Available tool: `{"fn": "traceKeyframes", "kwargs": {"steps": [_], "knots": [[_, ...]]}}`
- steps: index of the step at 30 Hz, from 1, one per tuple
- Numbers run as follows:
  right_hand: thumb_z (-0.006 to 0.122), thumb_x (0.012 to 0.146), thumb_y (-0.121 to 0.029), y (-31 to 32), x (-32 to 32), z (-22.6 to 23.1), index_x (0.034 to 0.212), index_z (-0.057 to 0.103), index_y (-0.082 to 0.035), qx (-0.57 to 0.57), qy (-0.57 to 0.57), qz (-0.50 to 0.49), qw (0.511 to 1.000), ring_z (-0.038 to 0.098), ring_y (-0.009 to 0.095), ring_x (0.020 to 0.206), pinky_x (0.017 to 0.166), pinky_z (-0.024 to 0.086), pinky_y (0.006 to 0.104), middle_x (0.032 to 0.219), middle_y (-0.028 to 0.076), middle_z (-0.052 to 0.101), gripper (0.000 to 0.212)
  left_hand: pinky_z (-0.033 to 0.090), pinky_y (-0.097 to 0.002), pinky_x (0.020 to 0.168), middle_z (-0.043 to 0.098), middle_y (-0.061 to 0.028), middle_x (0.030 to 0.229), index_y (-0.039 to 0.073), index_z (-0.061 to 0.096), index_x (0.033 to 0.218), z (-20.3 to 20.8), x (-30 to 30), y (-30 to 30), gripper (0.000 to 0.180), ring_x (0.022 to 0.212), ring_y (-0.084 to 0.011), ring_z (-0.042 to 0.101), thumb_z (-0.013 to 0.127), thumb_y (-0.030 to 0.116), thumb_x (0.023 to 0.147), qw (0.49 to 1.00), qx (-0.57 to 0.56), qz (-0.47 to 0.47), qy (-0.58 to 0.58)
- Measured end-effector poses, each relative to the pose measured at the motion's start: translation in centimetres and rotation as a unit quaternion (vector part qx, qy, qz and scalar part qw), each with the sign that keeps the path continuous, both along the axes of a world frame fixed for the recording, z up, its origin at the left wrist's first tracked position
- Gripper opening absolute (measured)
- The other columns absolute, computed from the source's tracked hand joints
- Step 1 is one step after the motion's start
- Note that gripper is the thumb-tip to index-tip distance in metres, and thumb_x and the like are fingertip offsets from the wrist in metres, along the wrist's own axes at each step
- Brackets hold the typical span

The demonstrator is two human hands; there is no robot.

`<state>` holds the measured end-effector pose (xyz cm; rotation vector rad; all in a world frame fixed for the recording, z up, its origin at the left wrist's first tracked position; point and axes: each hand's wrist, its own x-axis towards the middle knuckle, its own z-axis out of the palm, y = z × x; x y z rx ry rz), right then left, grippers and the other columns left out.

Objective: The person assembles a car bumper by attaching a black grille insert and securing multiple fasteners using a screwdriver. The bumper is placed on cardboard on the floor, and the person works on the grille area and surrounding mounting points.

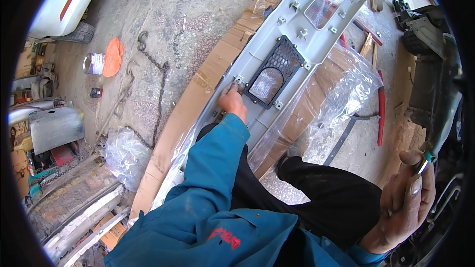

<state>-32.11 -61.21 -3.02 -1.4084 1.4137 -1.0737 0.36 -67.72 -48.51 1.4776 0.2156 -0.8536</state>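
A long grey plastic vehicle panel, probably a bumper, lies across cardboard with its inner side and clips facing up. Set into it is a black-framed lamp with a honeycomb mesh and a clear lens. My left hand is closed at the lamp's left side, fingertips pinched by a small clip on the panel; what they pinch is too small to make out. At the far right, my right hand is raised, its fingers closed around the metal shaft of a screwdriver whose long dark-green handle points up.
Cardboard and clear plastic film lie under and beside the panel. A chain, an orange glove and a can are on the floor at left. A red-handled tool lies right; a white car stands far left.
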Motion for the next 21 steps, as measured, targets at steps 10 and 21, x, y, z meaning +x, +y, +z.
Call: {"fn": "traceKeyframes", "kwargs": {"steps": [10, 21], "knots": [[0.067, 0.11, -0.04, -0.4, 0.5, -0.3, 0.127, 0.066, 0.009, 0.013, 0.024, 0.01, 1.0, 0.039, 0.003, 0.04, 0.04, 0.03, 0.0188, 0.056, -0.002, 0.05, 0.052, 0.06, -0.0356, 0.085, 0.08, -0.0221, 0.111, -0.013, 0.077, 0.117, 2.2, -2.4, -1.1, 0.024, 0.096, -0.0259, 0.077, 0.071, 0.005, 0.102, 0.976, 0.138, -0.038, -0.164], [0.068, 0.109, -0.042, -0.6, 0.6, -0.2, 0.123, 0.068, 0.006, 0.009, 0.069, -0.004, 0.998, 0.038, 0.003, 0.039, 0.041, 0.029, 0.0195, 0.055, -0.002, 0.05, 0.051, 0.055, -0.029, 0.091, 0.079, -0.0175, 0.119, -0.013, 0.071, 0.133, 2.5, -1.0, 0.9, 0.033, 0.104, -0.0198, 0.074, 0.068, 0.004, 0.104, 0.967, 0.059, -0.168, -0.183]]}}
